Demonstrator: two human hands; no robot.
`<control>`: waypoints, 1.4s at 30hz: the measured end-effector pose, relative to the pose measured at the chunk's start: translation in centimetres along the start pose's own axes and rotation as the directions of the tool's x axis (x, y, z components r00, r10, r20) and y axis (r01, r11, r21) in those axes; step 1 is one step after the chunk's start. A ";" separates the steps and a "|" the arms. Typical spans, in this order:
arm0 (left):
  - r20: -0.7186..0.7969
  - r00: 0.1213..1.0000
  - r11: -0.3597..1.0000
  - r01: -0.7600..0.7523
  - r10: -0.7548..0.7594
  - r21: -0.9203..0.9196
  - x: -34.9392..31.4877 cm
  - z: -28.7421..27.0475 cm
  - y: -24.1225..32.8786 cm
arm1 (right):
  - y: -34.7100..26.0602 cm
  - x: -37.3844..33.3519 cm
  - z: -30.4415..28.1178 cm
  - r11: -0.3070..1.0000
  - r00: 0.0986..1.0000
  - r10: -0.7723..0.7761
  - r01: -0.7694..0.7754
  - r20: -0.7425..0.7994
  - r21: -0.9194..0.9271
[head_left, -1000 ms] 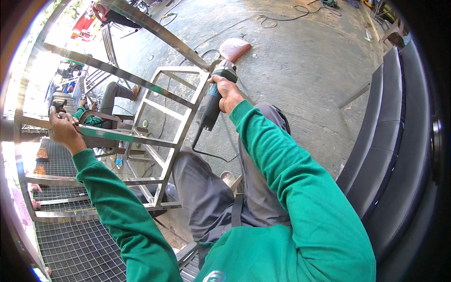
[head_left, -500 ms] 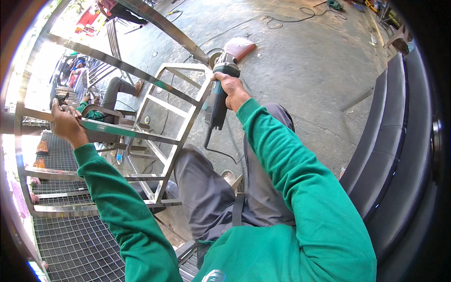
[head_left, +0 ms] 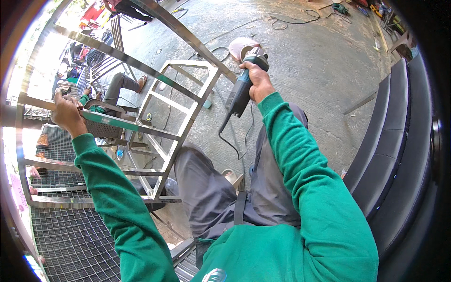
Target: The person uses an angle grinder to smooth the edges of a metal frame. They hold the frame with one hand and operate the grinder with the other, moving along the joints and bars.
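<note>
A bare metal frame of square tubing (head_left: 188,120), shaped like a chair or ladder, leans in front of me on the left. My left hand (head_left: 69,113) is closed around one of its crossbars at the far left. In my right hand (head_left: 258,84) is an angle grinder (head_left: 240,94), fingers wrapped round its body near the head. The grinder's head points away from me, just right of the frame's long upper bar (head_left: 202,49), with a gap between them. Its cord loops down toward my knees. Whether the disc spins I cannot tell.
Black padded panels (head_left: 392,113) stand along the right. Wire mesh (head_left: 70,239) lies at lower left. Beyond the frame a co-worker's bent leg (head_left: 115,89) shows; another person (head_left: 134,8) is at the top. A cable (head_left: 300,19) snakes over the concrete floor. A pale rounded piece (head_left: 236,44) lies behind the grinder.
My right hand has drawn the grinder to the right, away from the frame's joint where its head was before. My left hand keeps its hold on the crossbar.
</note>
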State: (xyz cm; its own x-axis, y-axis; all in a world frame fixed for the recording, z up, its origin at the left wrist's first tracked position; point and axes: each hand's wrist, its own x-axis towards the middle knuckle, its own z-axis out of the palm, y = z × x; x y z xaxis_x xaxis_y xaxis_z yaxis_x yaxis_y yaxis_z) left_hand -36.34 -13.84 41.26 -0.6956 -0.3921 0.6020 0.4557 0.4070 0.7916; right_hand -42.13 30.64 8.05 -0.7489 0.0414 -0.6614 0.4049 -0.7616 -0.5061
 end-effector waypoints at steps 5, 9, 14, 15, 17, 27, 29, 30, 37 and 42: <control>0.086 0.996 0.998 -0.007 0.002 0.066 1.3 -0.8 -0.7 | -2.2 -0.4 -3.5 1.000 0.989 0.003 0.001 0.149 -0.023; -0.013 0.991 0.987 0.137 -0.136 0.079 -0.8 1.9 2.2 | -3.0 -0.8 -6.2 0.983 0.985 -0.035 0.064 0.167 -0.169; 0.053 0.952 0.953 0.302 -0.301 -0.013 -4.2 5.1 6.8 | -3.6 -1.4 -7.8 0.973 0.979 -0.004 0.051 0.203 -0.227; 0.021 0.950 0.950 0.311 -0.311 -0.028 -4.6 5.6 7.2 | -3.8 -1.5 -7.8 0.971 0.980 0.001 0.047 0.201 -0.236; 0.065 0.958 0.958 0.284 -0.281 -0.050 -5.3 6.2 7.6 | -4.1 -1.7 -7.6 0.971 0.981 -0.002 0.049 0.195 -0.233; 0.165 0.957 0.970 0.243 -0.240 0.002 -5.7 8.1 8.4 | -3.7 -3.4 -7.2 0.971 0.984 -0.025 0.065 0.177 -0.229; 0.203 0.955 0.975 0.221 -0.216 -0.004 -5.4 8.2 8.1 | -3.3 -3.6 -7.9 0.972 0.986 -0.036 0.073 0.163 -0.223; 0.295 0.935 0.976 0.216 -0.196 -0.035 -5.2 8.3 8.1 | -3.3 -3.6 -7.9 0.971 0.987 -0.045 0.079 0.151 -0.225; 0.294 0.930 0.970 0.242 -0.220 -0.040 -3.6 8.5 6.4 | -1.8 -3.4 -10.9 0.976 0.980 -0.099 0.129 0.174 -0.173; 0.348 0.935 0.997 0.077 -0.074 0.005 2.4 4.6 2.6 | -1.5 -2.8 -13.4 0.973 0.975 -0.158 0.181 0.155 -0.144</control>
State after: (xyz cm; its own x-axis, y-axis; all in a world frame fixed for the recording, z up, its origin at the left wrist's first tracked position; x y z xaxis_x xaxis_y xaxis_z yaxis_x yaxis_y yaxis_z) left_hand -39.42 -9.89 44.30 -0.8770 -0.1097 0.4679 0.3980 0.3800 0.8350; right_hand -33.62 40.28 3.26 -0.8754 0.0610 -0.4795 0.3342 -0.6403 -0.6916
